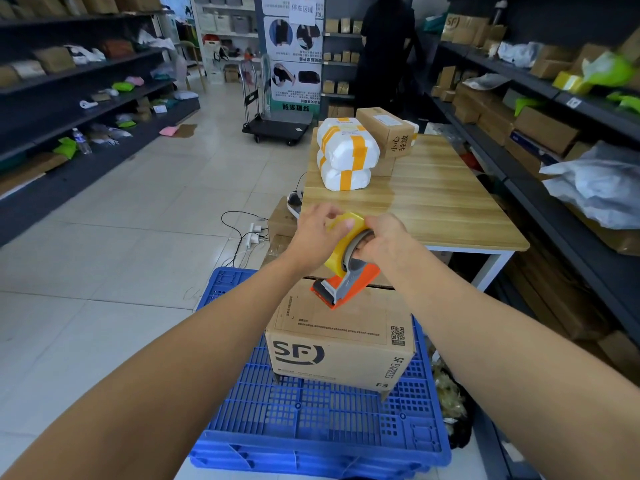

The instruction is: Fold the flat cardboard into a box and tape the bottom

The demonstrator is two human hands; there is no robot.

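1. Below and just in front of both hands, the brown printed cardboard box (pixel 341 344) stands already folded on the blue slotted plastic pallet (pixel 322 424), its flap face turned up.
2. The orange and grey tape dispenser with its yellow tape roll (pixel 346 258) hangs above the box's far edge, cutter end pointing down towards the cardboard; whether it touches I cannot tell.
3. The right hand (pixel 379 239) is closed around the dispenser at the roll's hub; the left hand (pixel 317 233) grips the roll's outer face, thumb on the tape.
4. The seam seems to run across the view, left to right, so the pull likely crosses the person's front.
5. Both hands sit about equally near.
6. Hidden: the loose tape end, the box's far edge, and any tape already on the seam. The wooden table (pixel 426 199) stands just beyond.
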